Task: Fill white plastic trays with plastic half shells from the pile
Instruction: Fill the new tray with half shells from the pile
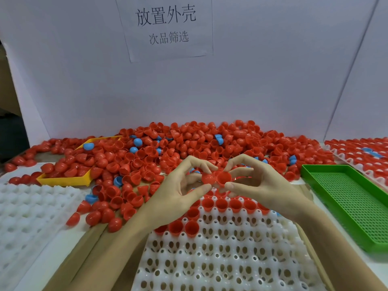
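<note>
Left hand and right hand fingers each pinch a red shell; seat yours cup-up in the tray.

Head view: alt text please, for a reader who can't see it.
Left hand and right hand each pinch a red half shell above a partly filled white tray. A pile of red and blue shells lies behind; a green tray sits right.

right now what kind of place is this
Probably a factory sorting and packing bench: a big pile of red half shells, white plastic trays with rows of sockets part filled, and a printed sign taped to the partition behind.
</note>
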`<action>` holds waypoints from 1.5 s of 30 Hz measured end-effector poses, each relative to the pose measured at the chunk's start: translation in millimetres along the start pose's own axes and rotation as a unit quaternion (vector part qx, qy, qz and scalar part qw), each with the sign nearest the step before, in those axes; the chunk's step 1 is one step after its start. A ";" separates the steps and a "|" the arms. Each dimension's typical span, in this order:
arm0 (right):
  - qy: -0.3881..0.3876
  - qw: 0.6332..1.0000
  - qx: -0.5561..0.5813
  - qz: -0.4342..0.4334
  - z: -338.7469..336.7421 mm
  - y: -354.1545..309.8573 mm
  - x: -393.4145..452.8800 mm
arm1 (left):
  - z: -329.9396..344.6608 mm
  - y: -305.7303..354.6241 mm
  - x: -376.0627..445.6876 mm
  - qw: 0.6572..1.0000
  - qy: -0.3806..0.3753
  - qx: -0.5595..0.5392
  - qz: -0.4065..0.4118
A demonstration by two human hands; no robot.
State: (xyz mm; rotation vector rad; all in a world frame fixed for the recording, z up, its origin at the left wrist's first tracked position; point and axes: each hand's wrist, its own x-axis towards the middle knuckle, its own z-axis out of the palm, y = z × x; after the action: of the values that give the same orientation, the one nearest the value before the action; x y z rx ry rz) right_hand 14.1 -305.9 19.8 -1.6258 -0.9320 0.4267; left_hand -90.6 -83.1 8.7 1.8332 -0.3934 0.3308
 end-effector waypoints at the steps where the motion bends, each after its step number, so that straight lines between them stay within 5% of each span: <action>1: 0.010 1.000 0.002 -0.004 0.6 -0.3 0.0 | 0.5 -1.7 0.6 1.000 0.014 0.020 -0.007; 7: 0.014 0.998 -0.060 -0.010 2.3 2.0 0.4 | 9.0 -14.2 0.9 0.963 0.099 0.249 0.038; 13: -0.031 0.997 -0.071 -0.012 9.4 3.6 1.4 | 5.9 -11.7 1.2 0.994 0.064 0.082 -0.044; 18: -0.094 0.992 -0.086 -0.016 0.2 2.8 -0.4 | -4.0 -8.3 2.3 0.992 0.066 0.077 -0.072; 21: -0.014 0.998 -0.063 0.000 -11.4 3.9 -0.6 | -11.2 -6.0 -0.8 0.986 0.018 0.150 -0.065; 24: 0.082 0.995 -0.056 0.029 -22.9 10.4 -0.1 | -10.8 -6.9 -6.4 0.944 -0.066 0.320 -0.054; 28: 0.117 0.991 -0.046 0.055 -27.1 16.4 0.8 | 2.7 -9.7 -11.4 0.909 -0.138 0.390 -0.055; 40: 0.149 0.987 -0.025 0.057 -31.8 24.4 3.4 | -5.4 -8.0 -7.5 0.907 -0.166 0.387 0.003; 45: 0.181 0.981 -0.010 0.065 -37.0 28.2 3.0 | -27.9 -17.4 -1.5 0.948 -0.044 0.311 -0.045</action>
State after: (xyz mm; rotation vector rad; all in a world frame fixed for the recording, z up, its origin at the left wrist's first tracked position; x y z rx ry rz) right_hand 51.8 -328.5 4.2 -1.7159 -0.5607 0.1986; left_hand -85.3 -51.5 1.1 2.4832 -0.2793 0.3337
